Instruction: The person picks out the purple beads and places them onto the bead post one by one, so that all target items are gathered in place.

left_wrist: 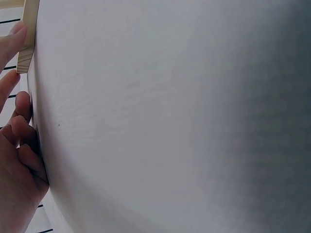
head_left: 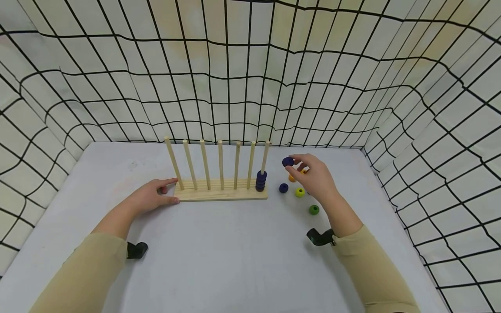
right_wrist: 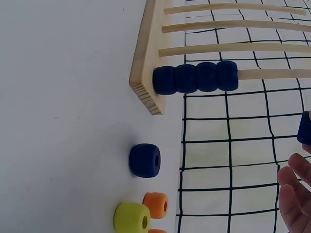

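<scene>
A wooden peg rack point(head_left: 219, 195) stands on the table, with several upright dowels along its base. Several dark blue beads point(right_wrist: 196, 77) are stacked on its rightmost dowel. At the rack's left end, my left hand point(head_left: 150, 194) holds the base between thumb and index finger; in the left wrist view the other fingers are loosely bent. My right hand point(head_left: 316, 176) pinches another dark blue bead point(head_left: 288, 162) between thumb and fingers, raised to the right of the stacked dowel. In the right wrist view this held bead point(right_wrist: 304, 128) shows only at the right edge.
Right of the rack lie a loose dark blue bead point(head_left: 283, 188), a yellow-green bead point(head_left: 299, 192), a green bead point(head_left: 314, 210) and orange beads point(right_wrist: 156, 205), partly hidden by the right hand. Black netting point(head_left: 246, 87) over pale walls borders the white table point(head_left: 219, 261).
</scene>
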